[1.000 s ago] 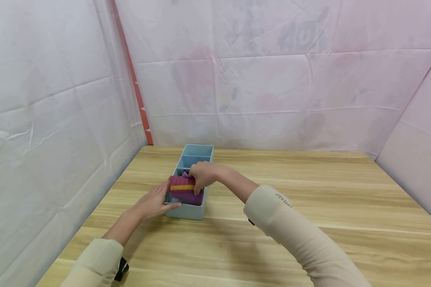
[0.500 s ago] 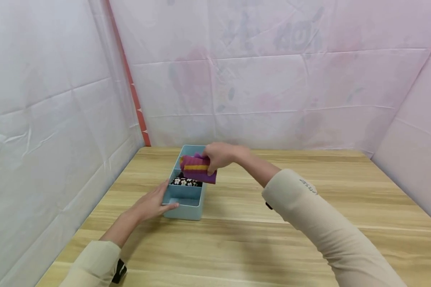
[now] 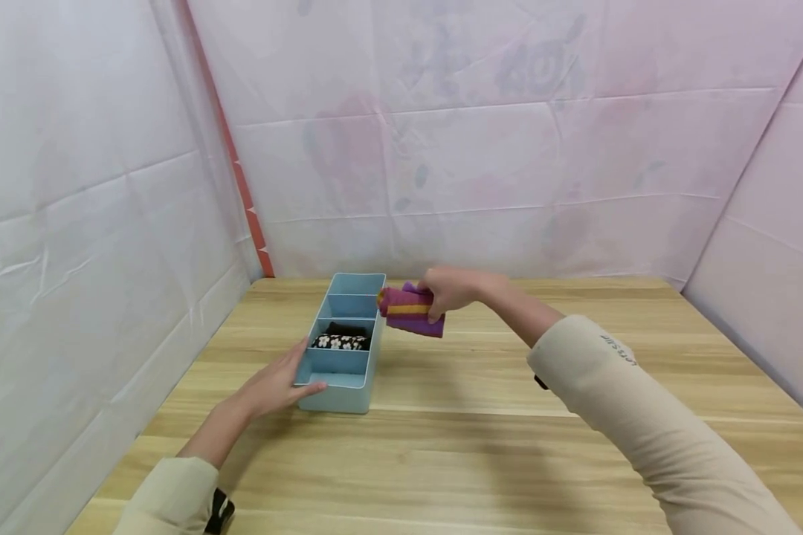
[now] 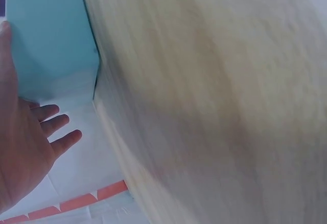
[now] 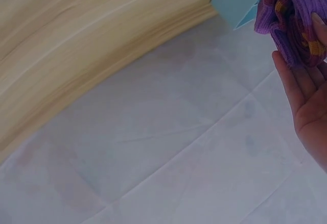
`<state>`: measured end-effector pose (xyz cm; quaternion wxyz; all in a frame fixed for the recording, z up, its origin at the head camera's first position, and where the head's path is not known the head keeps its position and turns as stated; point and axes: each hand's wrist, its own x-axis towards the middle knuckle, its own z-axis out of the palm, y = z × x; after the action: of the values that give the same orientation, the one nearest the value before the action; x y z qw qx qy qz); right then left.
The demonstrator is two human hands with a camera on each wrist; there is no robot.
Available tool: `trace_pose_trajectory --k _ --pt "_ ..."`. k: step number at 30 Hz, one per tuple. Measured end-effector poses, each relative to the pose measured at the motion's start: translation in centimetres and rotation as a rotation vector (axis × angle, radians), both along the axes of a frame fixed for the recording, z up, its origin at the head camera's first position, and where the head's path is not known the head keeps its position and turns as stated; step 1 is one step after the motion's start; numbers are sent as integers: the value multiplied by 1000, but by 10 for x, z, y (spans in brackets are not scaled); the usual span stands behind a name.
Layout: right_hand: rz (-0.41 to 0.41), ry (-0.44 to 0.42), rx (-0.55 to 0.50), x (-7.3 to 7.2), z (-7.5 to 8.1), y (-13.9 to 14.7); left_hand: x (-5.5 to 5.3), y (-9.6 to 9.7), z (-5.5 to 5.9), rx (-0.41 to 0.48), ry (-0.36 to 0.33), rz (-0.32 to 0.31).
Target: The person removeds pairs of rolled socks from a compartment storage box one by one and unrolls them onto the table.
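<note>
My right hand (image 3: 456,288) pinches a rolled sock (image 3: 411,310) between thumb and fingers, in the air just right of a light blue divided box (image 3: 368,371). The sock is ribbed, purple and magenta with a mustard stripe; its coiled end shows in the right wrist view. My left hand (image 3: 272,383) rests at the box's near left corner, thumb on the front rim and fingers along the left side. In the left wrist view its fingers look spread and fairly straight. A black rolled cloth with white flowers (image 3: 340,342) lies in the compartment second from the front.
The box stands on a wooden table (image 3: 482,453), left of its middle, with its long side running away from me. White sheeting (image 3: 468,163) rises behind the table and at both sides. A red strip (image 3: 244,193) runs down the left back corner.
My right hand has lifted the rolled sock from above the front compartment and moved it right, past the box's side. The floral cloth has come into view. My left hand stays at the corner.
</note>
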<state>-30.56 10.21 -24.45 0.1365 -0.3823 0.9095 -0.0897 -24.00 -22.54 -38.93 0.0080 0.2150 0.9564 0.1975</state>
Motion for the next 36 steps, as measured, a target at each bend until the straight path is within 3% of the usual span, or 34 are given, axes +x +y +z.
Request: trace_pose_trajectory --k 8,17,26,29,32,36 --pt "-45 -48 -7 -8 -8 26 0 -3 3 4 -27 21" --pt "-68 60 121 -17 -25 43 2 -1 6 -2 -42 30" --pt "-124 75 168 -23 -49 58 3 1 11 -15 -37 54" --pt "-145 65 174 -25 -61 65 3 7 12 -7 -3 99" --pt "-157 36 160 -25 -73 71 2 19 14 -13 88 134" --pt "-149 45 149 -24 -84 76 2 46 24 -38 223 121"
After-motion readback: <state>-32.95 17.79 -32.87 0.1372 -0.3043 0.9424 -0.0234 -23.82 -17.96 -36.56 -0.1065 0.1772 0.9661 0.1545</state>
